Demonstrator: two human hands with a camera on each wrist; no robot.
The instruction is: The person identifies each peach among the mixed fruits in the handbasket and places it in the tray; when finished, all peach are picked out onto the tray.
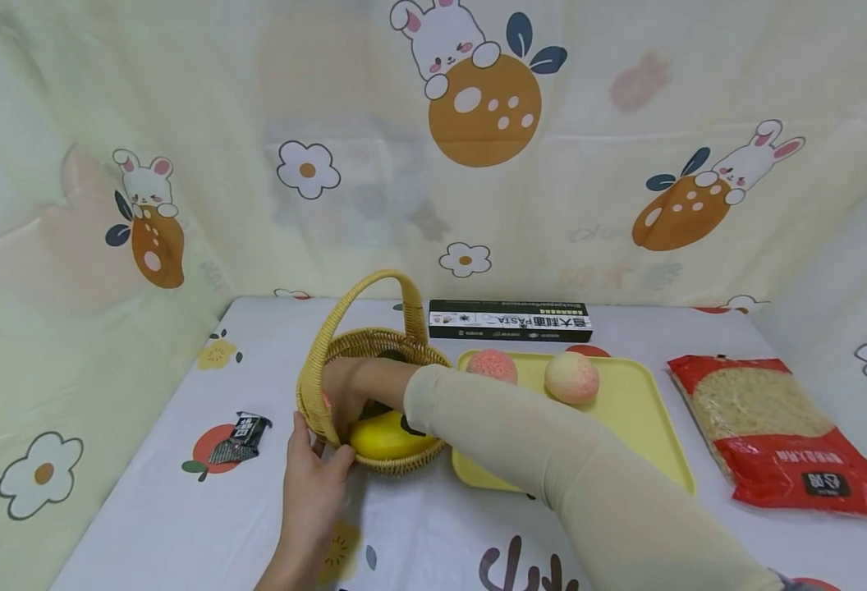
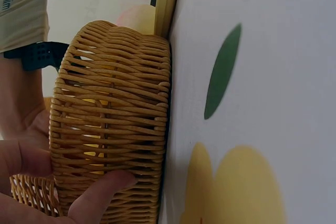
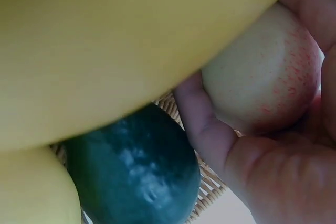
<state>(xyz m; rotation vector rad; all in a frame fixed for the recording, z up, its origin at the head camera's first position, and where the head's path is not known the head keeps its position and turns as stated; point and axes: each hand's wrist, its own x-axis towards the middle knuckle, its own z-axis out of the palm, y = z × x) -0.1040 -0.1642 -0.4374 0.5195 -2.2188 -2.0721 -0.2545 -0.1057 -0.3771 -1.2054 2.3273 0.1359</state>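
Note:
A woven wicker basket with an arched handle stands left of centre in the head view. My left hand grips its near-left side; in the left wrist view the thumb presses the outer weave. My right hand reaches under the handle into the basket. There its fingers curl round a pale, red-speckled peach, seen in the right wrist view. Beside the peach lie a large yellow fruit and a glossy dark green fruit, whose exact kinds I cannot tell.
A yellow tray right of the basket bears a pink peach and a pale peach. Behind it lies a black pasta box. A red-and-clear pasta bag is at far right, a small black packet at left.

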